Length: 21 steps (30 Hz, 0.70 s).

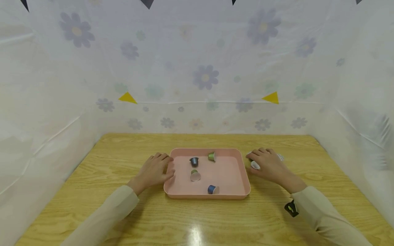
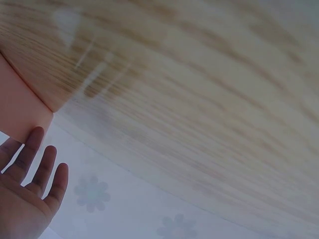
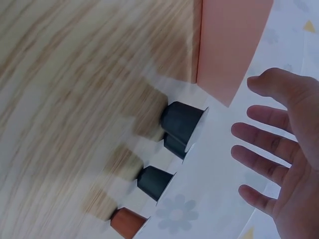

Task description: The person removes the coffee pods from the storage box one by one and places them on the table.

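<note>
A shallow pink tray lies on the table with several coffee capsules in it: a dark grey one, a green one, an olive one with its pale lid facing me, and a blue one. My left hand is at the tray's left rim, fingers loosely bent and fingertips right at the wall. Beyond the right rim, my right hand hovers with spread, relaxed fingers over more capsules, partly hiding them. The right wrist view shows dark capsules and an orange-brown one below that hand.
The wooden table extends around the tray. A white flowered sheet encloses the back and both sides. A small black object hangs at the right sleeve.
</note>
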Available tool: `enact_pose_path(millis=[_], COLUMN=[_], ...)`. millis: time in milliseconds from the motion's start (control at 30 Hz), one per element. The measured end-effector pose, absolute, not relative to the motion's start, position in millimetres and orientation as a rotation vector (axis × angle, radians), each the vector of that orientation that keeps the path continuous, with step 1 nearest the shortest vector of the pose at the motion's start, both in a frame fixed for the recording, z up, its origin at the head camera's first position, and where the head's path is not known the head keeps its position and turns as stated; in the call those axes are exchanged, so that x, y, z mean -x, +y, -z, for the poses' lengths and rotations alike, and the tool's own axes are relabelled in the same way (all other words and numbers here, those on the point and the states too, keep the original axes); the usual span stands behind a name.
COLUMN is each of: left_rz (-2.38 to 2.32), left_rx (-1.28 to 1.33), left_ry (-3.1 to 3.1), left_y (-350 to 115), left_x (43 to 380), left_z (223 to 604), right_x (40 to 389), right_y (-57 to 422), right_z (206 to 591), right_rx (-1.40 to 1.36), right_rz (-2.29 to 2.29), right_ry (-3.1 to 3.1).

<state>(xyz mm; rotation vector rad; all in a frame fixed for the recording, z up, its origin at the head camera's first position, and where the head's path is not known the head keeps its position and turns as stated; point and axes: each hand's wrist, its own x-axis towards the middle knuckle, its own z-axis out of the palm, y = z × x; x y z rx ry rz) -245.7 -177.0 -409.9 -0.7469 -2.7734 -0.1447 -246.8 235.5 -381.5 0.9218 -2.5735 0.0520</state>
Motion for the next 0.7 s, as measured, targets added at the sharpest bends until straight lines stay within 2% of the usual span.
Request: enact_pose_path(millis=[700], left_rz=[0.139], left_rx=[0.749], left_ry=[-2.762], left_y=[-177], left_x=[246], left_z=[411], right_x=[242], right_y=[207], right_z=[387], right_rx=[-1.043], right_rz=[0.014], right_ry=[-2.52])
